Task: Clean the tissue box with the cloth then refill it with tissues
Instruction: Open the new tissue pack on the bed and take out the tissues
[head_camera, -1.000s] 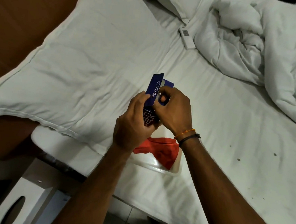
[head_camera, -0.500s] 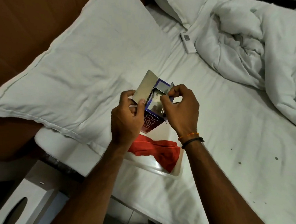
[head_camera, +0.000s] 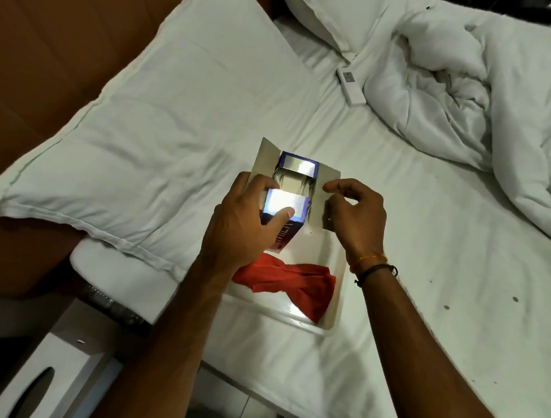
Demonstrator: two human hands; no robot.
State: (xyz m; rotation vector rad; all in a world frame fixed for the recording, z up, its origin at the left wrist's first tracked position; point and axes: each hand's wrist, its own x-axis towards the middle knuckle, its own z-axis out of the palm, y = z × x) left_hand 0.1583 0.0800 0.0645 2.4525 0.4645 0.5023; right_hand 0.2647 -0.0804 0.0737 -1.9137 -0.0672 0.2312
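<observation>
I hold a blue cardboard tissue pack [head_camera: 287, 204] upright above the bed, its end flaps spread open. My left hand [head_camera: 246, 224] grips its side, thumb on the near flap. My right hand [head_camera: 355, 209] pinches the right flap [head_camera: 329, 185] outward. Tissues show dimly inside the opening. Below the pack a red cloth [head_camera: 292, 282] lies in a white tray [head_camera: 308, 324] at the bed's edge. A white tissue box cover [head_camera: 36, 398] with an oval slot stands at the lower left, off the bed.
A large white pillow [head_camera: 151, 132] lies to the left, a second pillow [head_camera: 329, 12] at the top. A white remote [head_camera: 350, 86] rests beside a crumpled duvet [head_camera: 488, 96] on the right. Brown headboard [head_camera: 29, 63] runs along the left.
The pack's end went from closed to fully open: the long flaps were pulled apart and the inner flaps folded out. Both hands stayed on the pack.
</observation>
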